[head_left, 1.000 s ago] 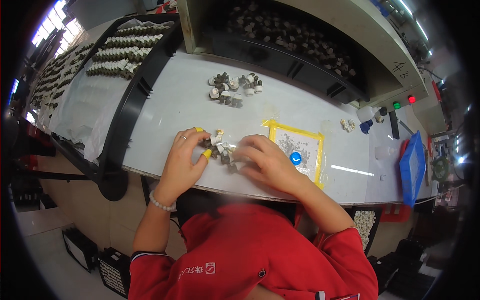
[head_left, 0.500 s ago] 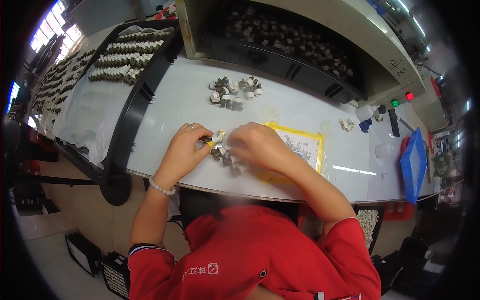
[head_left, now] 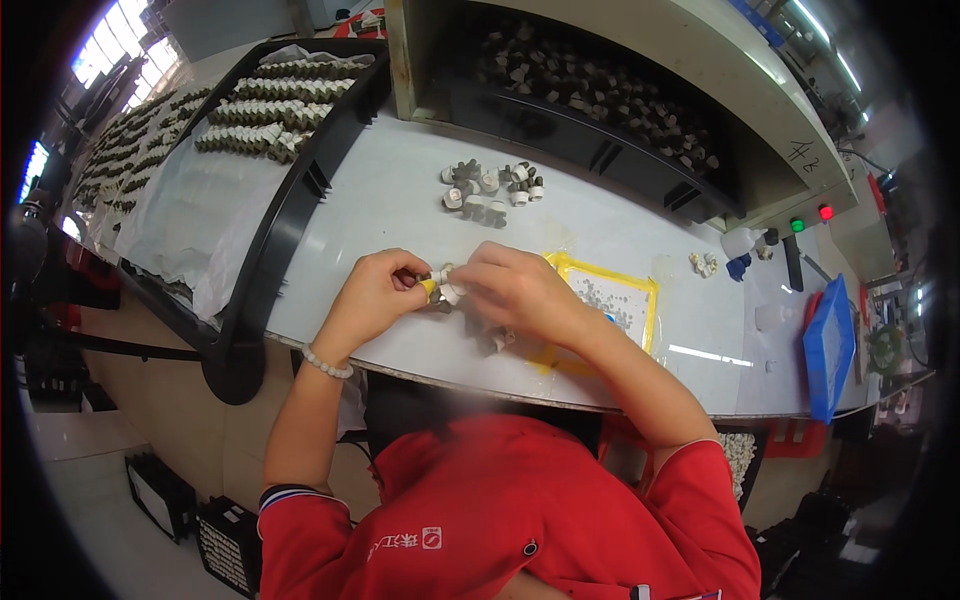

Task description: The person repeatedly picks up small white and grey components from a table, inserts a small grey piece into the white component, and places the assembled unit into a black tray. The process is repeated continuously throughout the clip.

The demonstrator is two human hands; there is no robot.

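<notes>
My left hand (head_left: 372, 297) and my right hand (head_left: 515, 288) meet over the white workbench (head_left: 390, 215), both pinching a small grey-white part (head_left: 445, 290) between the fingertips. A yellow cot covers one left fingertip. A few more small grey parts (head_left: 497, 337) lie on the bench just under my right hand. Behind the hands sits a loose cluster of grey cylindrical parts (head_left: 487, 187). A sheet with a yellow taped border (head_left: 610, 300) lies to the right, partly covered by my right wrist.
A black tray (head_left: 300, 190) with rows of grey parts stands at the left. A dark bin of parts (head_left: 600, 110) sits at the back under a shelf. A blue tray (head_left: 830, 345), a white squeeze bottle (head_left: 740, 240) and red and green buttons are at the right.
Both hands have drawn closer together and slightly toward the back of the bench, now joined on one small part. The cluster behind them has not moved.
</notes>
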